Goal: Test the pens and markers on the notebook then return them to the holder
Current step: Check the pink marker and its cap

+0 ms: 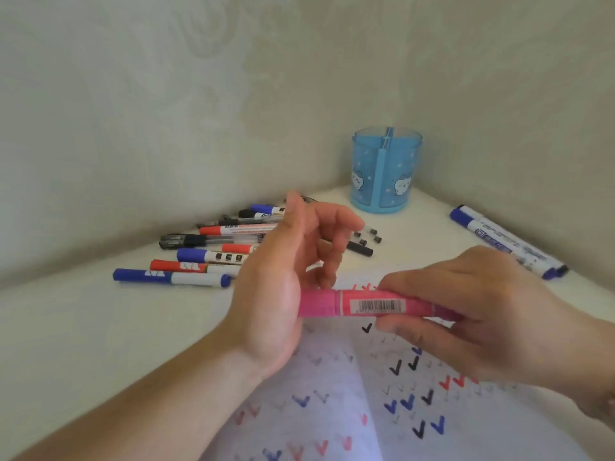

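Pale patterned walls (166,94) meet in a corner at 12 o'clock, and the white tabletop (83,327) runs from there down to you. Your open white paper notebook (332,410) lies at 6 o'clock, its pages covered in small black, blue and red check marks.

Your left hand (283,294) comes in from 7 o'clock with the palm turned toward 3 o'clock. Its fingers are loosely curled and spread, and the cap end of the pink plastic highlighter (376,304) rests against the palm; nothing is wrapped around it there. Your right hand (482,314) reaches in from 4 o'clock and grasps the highlighter's barrel, thumb below and fingers over the top. That highlighter lies level above the notebook's top edge, barcode label facing you.

At 1 o'clock, in the corner, the translucent blue plastic pen holder (386,171) with cartoon prints stands upright, divided inside into compartments. No pens show above its rim.

At 10 o'clock a loose pile of red, blue and black pens and markers (206,251) lies on the tabletop, partly hidden behind your left hand. At 3 o'clock 1 blue-capped white whiteboard marker (506,242) lies by the right wall, well apart from the pile. A few clear pen ends (369,236) stick out just past your left fingers, near the holder's base.
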Available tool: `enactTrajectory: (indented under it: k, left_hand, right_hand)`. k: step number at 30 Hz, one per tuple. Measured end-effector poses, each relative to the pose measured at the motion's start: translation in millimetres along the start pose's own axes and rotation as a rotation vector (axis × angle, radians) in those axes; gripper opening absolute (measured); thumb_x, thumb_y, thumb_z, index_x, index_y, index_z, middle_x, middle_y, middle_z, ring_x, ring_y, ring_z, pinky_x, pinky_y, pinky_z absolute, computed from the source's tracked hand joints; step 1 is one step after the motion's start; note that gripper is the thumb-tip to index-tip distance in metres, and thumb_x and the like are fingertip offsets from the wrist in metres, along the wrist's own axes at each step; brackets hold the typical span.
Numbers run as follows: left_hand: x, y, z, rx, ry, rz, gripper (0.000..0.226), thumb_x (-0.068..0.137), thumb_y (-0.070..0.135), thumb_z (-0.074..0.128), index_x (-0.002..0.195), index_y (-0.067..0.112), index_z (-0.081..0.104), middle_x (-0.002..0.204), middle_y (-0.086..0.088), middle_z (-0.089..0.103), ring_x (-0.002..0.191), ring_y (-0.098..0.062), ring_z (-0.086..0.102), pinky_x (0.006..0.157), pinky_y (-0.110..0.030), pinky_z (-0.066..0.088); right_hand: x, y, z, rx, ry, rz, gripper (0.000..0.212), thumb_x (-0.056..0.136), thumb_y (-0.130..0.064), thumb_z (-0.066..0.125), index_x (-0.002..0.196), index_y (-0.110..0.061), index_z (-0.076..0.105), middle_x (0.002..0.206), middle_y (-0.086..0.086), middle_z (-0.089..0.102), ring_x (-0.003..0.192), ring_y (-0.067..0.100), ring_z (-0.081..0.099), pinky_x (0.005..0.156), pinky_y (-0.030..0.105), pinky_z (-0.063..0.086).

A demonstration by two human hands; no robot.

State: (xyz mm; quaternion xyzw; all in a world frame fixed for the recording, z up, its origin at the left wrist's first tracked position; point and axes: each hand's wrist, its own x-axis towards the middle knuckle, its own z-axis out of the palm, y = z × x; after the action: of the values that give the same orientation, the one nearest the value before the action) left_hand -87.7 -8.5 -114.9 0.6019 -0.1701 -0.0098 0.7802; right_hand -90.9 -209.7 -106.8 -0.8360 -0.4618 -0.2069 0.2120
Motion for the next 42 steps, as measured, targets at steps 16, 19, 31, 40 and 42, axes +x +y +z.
enactTrajectory:
  k: [16,19,31,40,42]
  left_hand:
    - [-4,5,6,-0.031,-0.106,-0.043,0.05,0.091,0.052,0.035,0.084,0.013,0.066,0.064,0.003,0.025,0.055,-0.011,0.021,0.049,-0.018,0.026]
    - [-4,4,7,-0.037,-0.132,-0.046,0.049,0.091,0.051,0.035,0.082,0.013,0.065,0.063,0.003,0.026,0.054,-0.011,0.021,0.048,-0.018,0.025]
    - [28,0,-36,0.589,0.06,0.14,0.031,0.087,0.056,0.048,0.085,0.03,0.065,0.07,0.001,0.05,0.067,-0.011,0.046,0.069,-0.031,0.039]
    - [50,-6,-89,1.298,0.318,0.056,0.003,0.088,0.027,0.067,0.09,0.027,0.065,0.083,0.009,0.052,0.076,-0.008,0.047,0.069,-0.029,0.034]
    - [50,-7,-90,1.304,0.323,0.053,0.004,0.088,0.026,0.068,0.088,0.027,0.064,0.082,0.009,0.052,0.075,-0.008,0.046,0.069,-0.029,0.034]
  right_hand:
    - [-8,-7,6,0.23,0.045,0.1,0.025,0.087,-0.037,0.064,0.085,-0.014,0.074,0.047,0.0,0.046,0.042,0.014,0.034,0.04,0.019,0.028]
    - [-10,-9,4,0.273,0.04,0.125,0.024,0.088,-0.036,0.064,0.083,-0.014,0.073,0.049,-0.003,0.044,0.042,0.012,0.033,0.04,0.016,0.027]
    - [-16,25,0,-0.449,0.093,0.46,0.04,0.09,-0.053,0.041,0.095,-0.028,0.073,0.081,-0.008,0.053,0.077,0.019,0.047,0.063,0.029,0.036]
    - [-45,81,-15,-0.682,-0.059,0.983,0.03,0.087,-0.054,0.051,0.105,-0.036,0.065,0.092,-0.009,0.066,0.091,0.021,0.047,0.07,0.031,0.038]
    - [-49,85,-12,-0.71,-0.041,0.995,0.032,0.084,-0.052,0.053,0.107,-0.032,0.064,0.096,-0.008,0.067,0.095,0.023,0.05,0.074,0.031,0.044]
